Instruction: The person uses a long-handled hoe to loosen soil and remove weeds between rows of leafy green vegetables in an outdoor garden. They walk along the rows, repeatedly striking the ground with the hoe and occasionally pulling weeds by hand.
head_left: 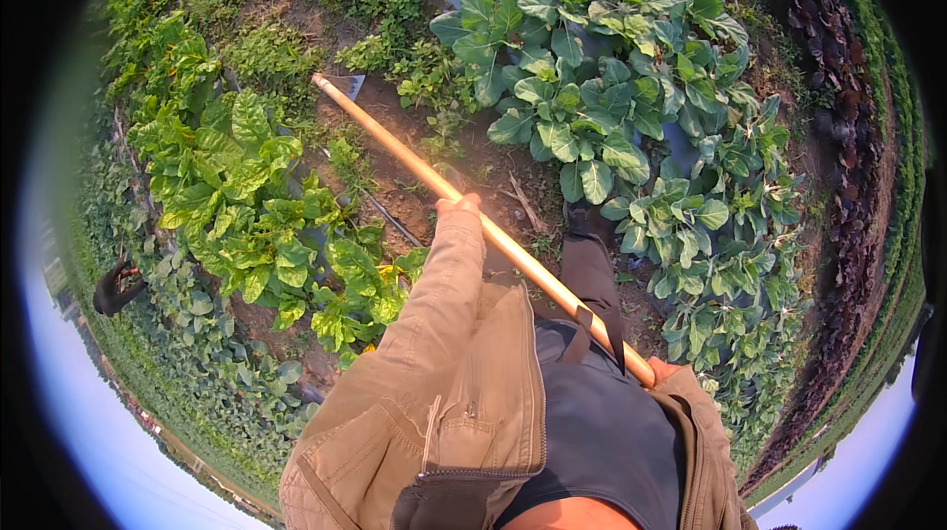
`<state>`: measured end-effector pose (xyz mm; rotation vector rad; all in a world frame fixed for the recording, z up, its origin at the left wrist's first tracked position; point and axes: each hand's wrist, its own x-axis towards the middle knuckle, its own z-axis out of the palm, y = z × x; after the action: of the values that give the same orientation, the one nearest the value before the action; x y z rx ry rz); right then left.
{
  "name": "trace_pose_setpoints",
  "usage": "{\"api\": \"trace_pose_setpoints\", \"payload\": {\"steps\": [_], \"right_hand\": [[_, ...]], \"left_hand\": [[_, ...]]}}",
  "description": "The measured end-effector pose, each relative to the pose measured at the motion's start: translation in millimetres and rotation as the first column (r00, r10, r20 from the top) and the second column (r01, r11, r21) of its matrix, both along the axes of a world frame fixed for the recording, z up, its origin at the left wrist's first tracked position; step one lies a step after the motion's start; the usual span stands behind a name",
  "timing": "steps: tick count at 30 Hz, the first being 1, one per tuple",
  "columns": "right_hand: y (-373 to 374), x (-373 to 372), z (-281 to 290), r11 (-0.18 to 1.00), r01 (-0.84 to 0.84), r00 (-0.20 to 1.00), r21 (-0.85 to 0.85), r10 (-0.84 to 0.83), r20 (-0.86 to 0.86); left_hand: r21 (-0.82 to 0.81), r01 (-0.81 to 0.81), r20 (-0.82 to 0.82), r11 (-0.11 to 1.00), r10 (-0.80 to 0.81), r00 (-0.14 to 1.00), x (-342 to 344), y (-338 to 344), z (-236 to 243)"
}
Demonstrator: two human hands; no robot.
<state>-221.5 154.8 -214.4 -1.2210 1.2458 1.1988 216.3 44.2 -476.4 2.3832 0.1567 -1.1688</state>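
Observation:
A hoe with a long, pale wooden handle [395, 152] slants across my front, from the far left down to my right hip. My left hand [460, 204] is closed round the middle of the handle. Close to its near end, my right hand [663, 369] is wrapped round the wood, partly hidden by the sleeve. At the far end the grey metal blade [350, 86] shows beside low green weeds [367, 53], over the soil of the path; whether it touches the ground I cannot tell.
Light-green leafy plants [232, 185] line the left of the path, and blue-green broad-leaved plants [592, 115] the right. A thin dark hose [385, 216] and a dry stick [528, 202] lie on the soil. Dark red plants [838, 106] grow farther right; a dark-clothed person [116, 288] is far left.

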Motion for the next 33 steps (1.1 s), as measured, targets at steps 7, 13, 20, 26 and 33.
{"api": "trace_pose_setpoints", "payload": {"steps": [7,13,20,26,33], "right_hand": [[-84,145,-33,0.898,0.390,0.888,-0.206,-0.307,0.343],[1,12,23,0.982,0.167,0.981,-0.091,-0.175,-0.085],[84,-158,119,0.988,0.155,0.952,0.027,-0.142,-0.272],[89,-167,116,0.987,0.160,0.962,0.002,-0.155,-0.226],[-2,-16,7,0.974,0.213,0.974,-0.072,-0.207,0.091]], "left_hand": [[-0.314,-0.062,0.031,0.947,0.076,0.997,145,-116,-57],[-0.053,0.012,-0.119,0.999,-0.018,0.993,-45,-37,-72],[0.268,0.450,-0.001,0.852,-0.467,0.884,-272,93,42],[0.025,0.598,-0.637,0.801,-0.449,0.627,-282,133,33],[-0.030,0.100,-0.088,0.995,-0.102,0.991,-85,-15,5]]}}
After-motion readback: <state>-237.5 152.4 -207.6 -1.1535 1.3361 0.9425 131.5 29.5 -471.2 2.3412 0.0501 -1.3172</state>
